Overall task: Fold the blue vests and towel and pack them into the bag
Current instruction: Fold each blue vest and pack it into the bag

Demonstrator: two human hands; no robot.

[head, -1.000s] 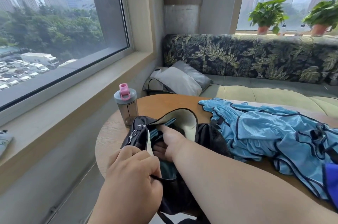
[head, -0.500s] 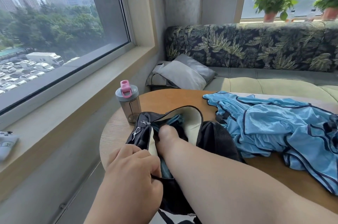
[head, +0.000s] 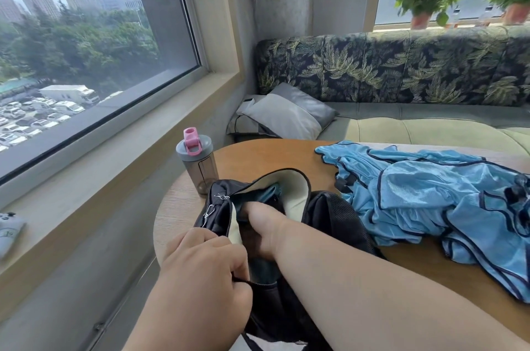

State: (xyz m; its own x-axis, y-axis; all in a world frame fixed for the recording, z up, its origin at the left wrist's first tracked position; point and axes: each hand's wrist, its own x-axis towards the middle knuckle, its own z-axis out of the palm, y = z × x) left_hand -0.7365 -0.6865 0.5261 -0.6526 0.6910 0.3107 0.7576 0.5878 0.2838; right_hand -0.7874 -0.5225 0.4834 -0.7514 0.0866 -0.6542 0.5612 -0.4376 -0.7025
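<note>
While the left hand (head: 200,261) pinches the near rim of the black bag (head: 329,213) on the bench (head: 258,155), the right hand (head: 263,227) reaches inside, fingers hidden, so its grip cannot be told. Blue cloth (head: 266,193) shows partly inside. Crumpled blue vests (head: 430,195) lie right, cut off at the frame edge.

The bag (head: 329,216) mouth is filled by the right hand (head: 263,233), its fingers hidden inside, while the left hand (head: 200,270) grips the near rim, blocking the 7 o'clock side. At 11 o'clock a bottle (head: 199,161) stands just beside the bag. From 1 to 3 o'clock the blue vests (head: 430,195) lie heaped, touching the bag. Bare worktop (head: 266,155) lies open at 12 o'clock, between bottle and vests.
</note>
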